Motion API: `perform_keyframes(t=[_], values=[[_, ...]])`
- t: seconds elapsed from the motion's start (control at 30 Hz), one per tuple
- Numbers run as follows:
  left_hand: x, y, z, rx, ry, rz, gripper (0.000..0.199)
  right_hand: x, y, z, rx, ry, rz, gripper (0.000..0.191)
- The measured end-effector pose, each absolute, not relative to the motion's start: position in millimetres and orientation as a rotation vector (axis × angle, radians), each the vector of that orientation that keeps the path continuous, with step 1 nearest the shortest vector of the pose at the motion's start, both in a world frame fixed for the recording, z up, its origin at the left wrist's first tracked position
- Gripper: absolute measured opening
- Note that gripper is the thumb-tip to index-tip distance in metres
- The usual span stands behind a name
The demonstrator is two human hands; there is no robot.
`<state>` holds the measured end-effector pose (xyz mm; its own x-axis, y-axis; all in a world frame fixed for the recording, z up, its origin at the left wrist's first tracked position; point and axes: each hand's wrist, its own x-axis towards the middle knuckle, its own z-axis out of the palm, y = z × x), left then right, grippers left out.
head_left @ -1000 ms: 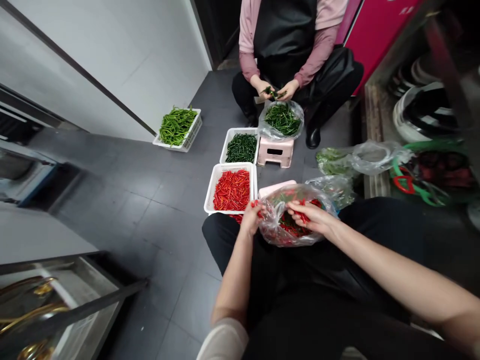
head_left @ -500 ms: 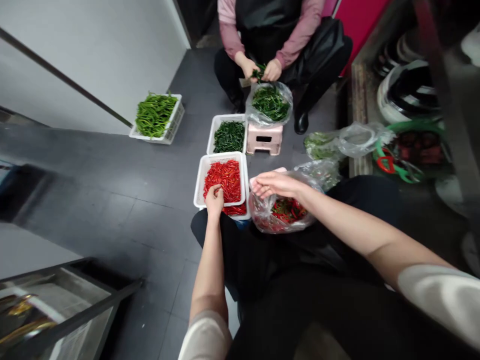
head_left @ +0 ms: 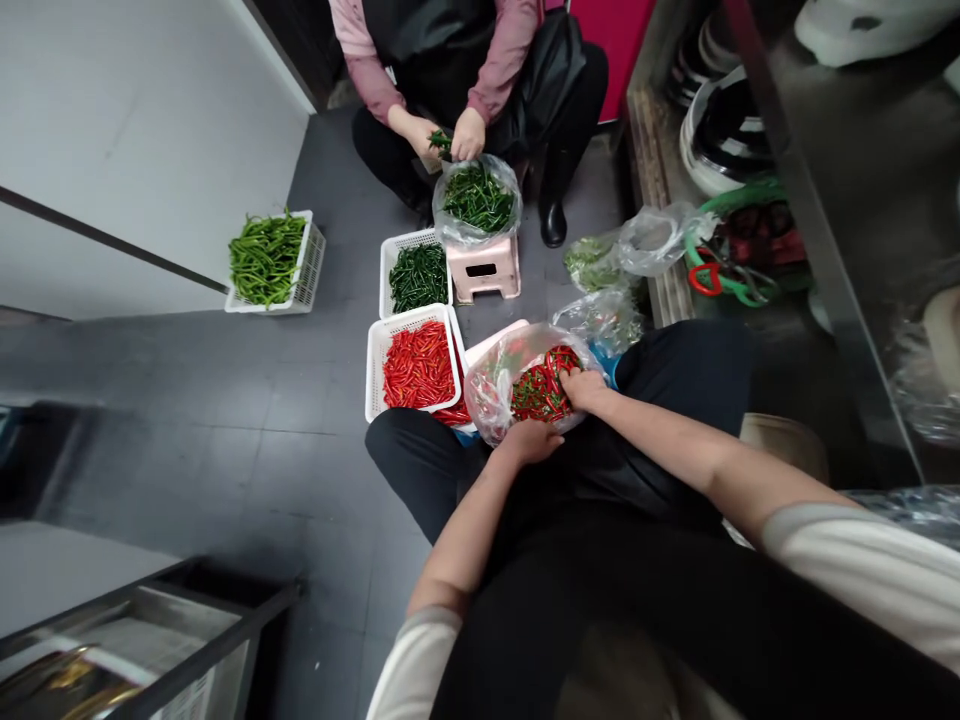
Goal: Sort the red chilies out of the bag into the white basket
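A clear plastic bag (head_left: 489, 388) of red chillies with green stems (head_left: 538, 390) lies open between my knees. My right hand (head_left: 584, 388) reaches into its right side, fingers closed on some of the chillies. At the bag's near edge is my left hand (head_left: 531, 441), its fingers curled; what they hold, if anything, is hidden. Left of the bag, a white basket (head_left: 373, 372) holds loose red chillies (head_left: 420, 366), stacked over another container with red chillies.
Opposite, a person's hands (head_left: 469, 134) hold green chillies over a bag on a pink stool (head_left: 487, 272). White baskets with dark green chillies (head_left: 418, 277) and long green peppers (head_left: 268, 258) stand left. At right are a green basket (head_left: 720, 205) with red-handled scissors and a metal shelf.
My left hand has moved from the red chilli basket to the bag's near edge. My right hand has lowered into the bag. The view has shifted right.
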<state>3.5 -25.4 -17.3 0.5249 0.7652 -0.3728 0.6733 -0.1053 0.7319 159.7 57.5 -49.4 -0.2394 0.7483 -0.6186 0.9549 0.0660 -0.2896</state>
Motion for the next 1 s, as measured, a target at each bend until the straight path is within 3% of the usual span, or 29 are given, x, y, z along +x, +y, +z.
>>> perform_keyframes(t=[0.13,0.23,0.3,0.43,0.53,0.67,0.87,1.0], values=[[-4,-24,-4,1.846,1.256,0.004,0.017,163,62,-44,1.711,2.145,-0.905,0.022],[-12,-22,4,1.74,1.531,0.171,0.022,165,69,-34,1.689,2.307,-1.032,0.012],[-17,-19,5,1.585,1.708,0.302,0.022,166,68,-29,1.691,2.34,-1.332,0.011],[-15,-11,0,1.331,1.724,0.521,0.033,169,59,-28,1.698,1.911,-2.3,0.024],[-3,-4,-5,1.069,1.544,0.6,0.039,169,51,-28,1.657,1.596,-2.621,0.034],[13,2,-10,0.801,1.417,0.793,0.021,162,42,-26,1.543,1.756,-2.425,0.036],[6,7,-14,0.196,1.256,0.848,0.006,160,39,-16,1.255,2.698,-1.623,0.027],[-5,6,-11,0.12,1.311,0.829,0.015,170,55,-13,1.579,2.441,-0.98,0.027]])
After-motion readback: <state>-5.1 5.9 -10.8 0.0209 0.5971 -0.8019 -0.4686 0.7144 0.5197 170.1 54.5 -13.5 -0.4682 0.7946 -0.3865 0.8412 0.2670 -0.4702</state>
